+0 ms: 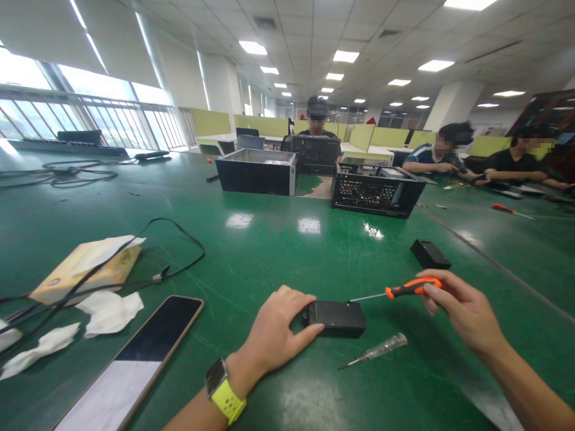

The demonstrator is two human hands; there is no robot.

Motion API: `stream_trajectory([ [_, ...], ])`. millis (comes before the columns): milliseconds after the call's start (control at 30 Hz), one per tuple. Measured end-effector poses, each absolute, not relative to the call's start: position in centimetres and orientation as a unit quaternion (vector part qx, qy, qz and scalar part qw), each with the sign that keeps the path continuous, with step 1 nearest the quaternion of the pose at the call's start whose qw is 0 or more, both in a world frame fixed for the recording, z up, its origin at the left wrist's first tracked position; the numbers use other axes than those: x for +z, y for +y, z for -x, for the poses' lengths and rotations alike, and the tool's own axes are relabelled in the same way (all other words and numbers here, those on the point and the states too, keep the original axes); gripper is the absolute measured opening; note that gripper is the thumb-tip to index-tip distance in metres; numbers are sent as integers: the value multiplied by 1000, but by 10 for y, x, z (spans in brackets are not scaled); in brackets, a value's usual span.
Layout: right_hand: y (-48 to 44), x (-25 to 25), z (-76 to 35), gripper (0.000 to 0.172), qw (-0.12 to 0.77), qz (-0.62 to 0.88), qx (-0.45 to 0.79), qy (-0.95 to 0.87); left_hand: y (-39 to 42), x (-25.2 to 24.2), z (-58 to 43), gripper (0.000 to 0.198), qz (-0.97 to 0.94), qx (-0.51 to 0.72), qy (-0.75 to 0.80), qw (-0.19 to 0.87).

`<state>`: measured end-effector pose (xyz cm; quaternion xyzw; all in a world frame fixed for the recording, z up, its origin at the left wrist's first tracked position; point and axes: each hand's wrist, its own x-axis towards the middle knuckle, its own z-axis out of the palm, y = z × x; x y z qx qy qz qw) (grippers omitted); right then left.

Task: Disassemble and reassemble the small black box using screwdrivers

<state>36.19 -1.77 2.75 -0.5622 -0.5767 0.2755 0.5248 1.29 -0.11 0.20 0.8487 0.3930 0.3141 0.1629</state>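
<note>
Left hand (281,326): thumb and fingers closed about the left end of a box (339,320), which lies flat on the counter (251,263). Right hand (462,308): fingers closed on a screwdriver (406,288), tip at the box's upper edge. Risks: the slanting tip could slip and scratch it; a loose left grip could let the box turn. Containers: left case (258,178) and right case (366,190), both open (contents too small to tell); carton (67,272), tissue (101,254) across its top.
</note>
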Motion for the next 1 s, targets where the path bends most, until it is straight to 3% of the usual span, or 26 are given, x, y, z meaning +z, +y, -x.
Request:
stream_trajectory([
  [133,-15,54,-352,24,469,561,223,-645,-1,3,-14,36,-849,315,393,161],
  [400,7,87,-343,16,518,506,248,-643,-3,4,-13,35,-850,308,397,160],
  [1000,13,86,-331,18,458,523,191,-693,-2,4,-13,35,-851,306,394,165],
])
